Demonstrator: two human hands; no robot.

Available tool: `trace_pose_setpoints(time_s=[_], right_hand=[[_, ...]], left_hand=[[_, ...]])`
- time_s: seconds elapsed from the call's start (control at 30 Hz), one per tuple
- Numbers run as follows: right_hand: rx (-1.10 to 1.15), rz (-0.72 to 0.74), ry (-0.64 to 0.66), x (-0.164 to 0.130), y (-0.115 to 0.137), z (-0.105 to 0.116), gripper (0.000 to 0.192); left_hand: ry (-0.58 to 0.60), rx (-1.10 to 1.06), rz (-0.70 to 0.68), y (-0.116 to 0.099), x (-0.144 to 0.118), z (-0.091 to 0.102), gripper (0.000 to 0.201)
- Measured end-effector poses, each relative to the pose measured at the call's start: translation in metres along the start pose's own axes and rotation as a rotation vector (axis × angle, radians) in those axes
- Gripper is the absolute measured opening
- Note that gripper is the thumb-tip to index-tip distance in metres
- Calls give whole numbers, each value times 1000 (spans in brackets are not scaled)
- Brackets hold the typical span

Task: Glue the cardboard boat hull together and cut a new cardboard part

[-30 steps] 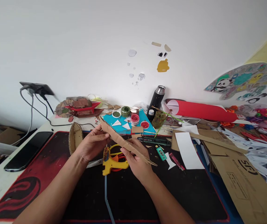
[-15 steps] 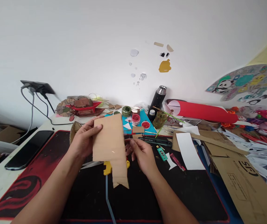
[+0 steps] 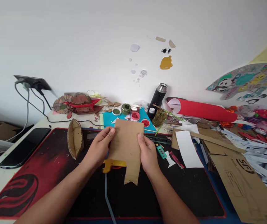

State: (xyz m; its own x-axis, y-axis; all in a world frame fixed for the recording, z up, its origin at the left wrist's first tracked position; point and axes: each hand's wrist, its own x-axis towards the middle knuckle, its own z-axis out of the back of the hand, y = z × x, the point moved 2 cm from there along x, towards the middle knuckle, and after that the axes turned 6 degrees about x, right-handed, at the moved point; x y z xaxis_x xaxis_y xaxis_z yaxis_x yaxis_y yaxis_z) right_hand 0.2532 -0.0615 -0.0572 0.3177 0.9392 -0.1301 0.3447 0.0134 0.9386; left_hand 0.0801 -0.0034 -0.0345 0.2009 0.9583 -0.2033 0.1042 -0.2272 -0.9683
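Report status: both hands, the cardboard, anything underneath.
Left hand and right hand both grip cardboard piece, flat side toward camera, above the mat. Yellow glue gun lies beneath, partly hidden.

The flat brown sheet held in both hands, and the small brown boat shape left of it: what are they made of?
Flat brown sheet: likely cardboard, matte kraft brown, stiff between the hands. Small brown boat shape: seemingly corrugated cardboard, its rim looks ribbed.

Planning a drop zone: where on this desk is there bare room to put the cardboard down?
Bare patches: the black mat in front of the right hand, up to the cardboard sheets; and the mat's red part between the phone and the left hand. Crowded: the back strip around the paint pots and flask, and the right side's paper scraps.
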Motion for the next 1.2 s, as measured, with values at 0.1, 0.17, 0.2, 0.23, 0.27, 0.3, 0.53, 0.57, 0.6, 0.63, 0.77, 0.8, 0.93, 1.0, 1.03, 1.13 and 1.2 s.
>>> trace_pose_setpoints(time_s=[0.1,0.17,0.2,0.23,0.27,0.3,0.53,0.57,0.6,0.63,0.77,0.8,0.93,1.0,1.03,1.13,1.2], right_hand=[[32,-9,11,-1,1,-1,57],[58,-21,15,-3,2,-4,58],[75,-29,18,-4,2,-5,58],[93,-38,23,-5,3,-6,58],[112,-45,25,-6,4,-7,59],[130,-51,27,-7,5,-8,59],[175,-50,35,-10,8,-10,57],[174,-51,37,-10,8,-10,57],[173,-50,37,-10,8,-10,56],[171,-50,35,-9,7,-9,56],[151,-45,36,-4,-1,-6,56],[130,-36,35,-3,-2,-5,55],[5,16,21,2,-2,-2,56],[-7,50,-4,2,0,-1,56],[4,60,-16,3,0,-1,55],[46,57,-40,2,-2,-1,57],[61,37,-40,2,-4,-2,59]], left_hand=[[-132,134,-75,3,-1,1,52],[-141,192,-93,4,-3,0,56],[-128,198,-93,4,-3,-1,57],[-113,185,-89,4,-3,-1,57],[-96,157,-78,5,-3,-2,57],[-81,120,-61,6,-3,-2,56],[-48,18,-20,13,-1,-3,49],[-43,19,-24,13,-1,-4,50],[-40,24,-28,12,-1,-5,51],[-42,34,-38,10,-2,-6,51],[-99,204,-168,-5,-7,-6,43],[-120,269,-217,-9,-8,-5,40],[-134,427,-323,-17,-9,-2,34],[-105,426,-318,-12,-9,-4,33],[-94,410,-311,-9,-9,-5,33],[-67,360,-296,-2,-12,-12,38],[-45,372,-289,-1,-14,-14,44]])
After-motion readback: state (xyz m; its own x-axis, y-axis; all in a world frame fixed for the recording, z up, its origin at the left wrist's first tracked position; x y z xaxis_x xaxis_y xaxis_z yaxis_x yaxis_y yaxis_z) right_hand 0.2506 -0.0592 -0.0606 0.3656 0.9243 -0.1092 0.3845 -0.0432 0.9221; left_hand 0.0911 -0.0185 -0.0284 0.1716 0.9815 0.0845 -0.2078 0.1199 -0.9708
